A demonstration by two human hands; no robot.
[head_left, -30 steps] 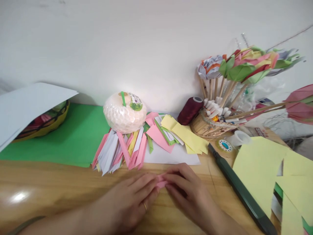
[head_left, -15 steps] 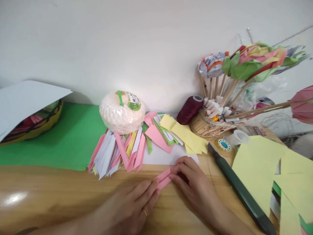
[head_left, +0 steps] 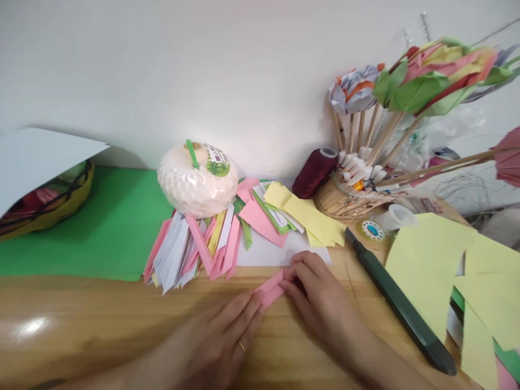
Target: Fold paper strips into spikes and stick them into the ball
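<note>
A small folded strip of pink paper point(head_left: 270, 290) lies slantwise just above the wooden tabletop, with a crease along its length. My left hand point(head_left: 227, 330), a ring on one finger, presses the strip's lower left end with its fingertips. At the upper right end, my right hand point(head_left: 314, 295) pinches the paper between thumb and fingers. Beyond my hands lies a bundle of folded paper strips point(head_left: 190, 249) in pink, white and yellow. Loose yellow paper pieces point(head_left: 311, 216) and a pink piece point(head_left: 264, 221) rest behind my right hand.
A wrapped coconut point(head_left: 197, 181) stands behind the bundle, on a green sheet point(head_left: 117, 216). To the right are a maroon thread spool point(head_left: 314, 172), a basket point(head_left: 339, 197) holding paper flowers point(head_left: 439, 81), a dark green cutter-like tool point(head_left: 402, 306) and yellow sheets point(head_left: 426, 265).
The camera view has shifted slightly, so the objects behind sit a little higher. Both hands keep their hold on the pink strip, with only slight finger movement.
</note>
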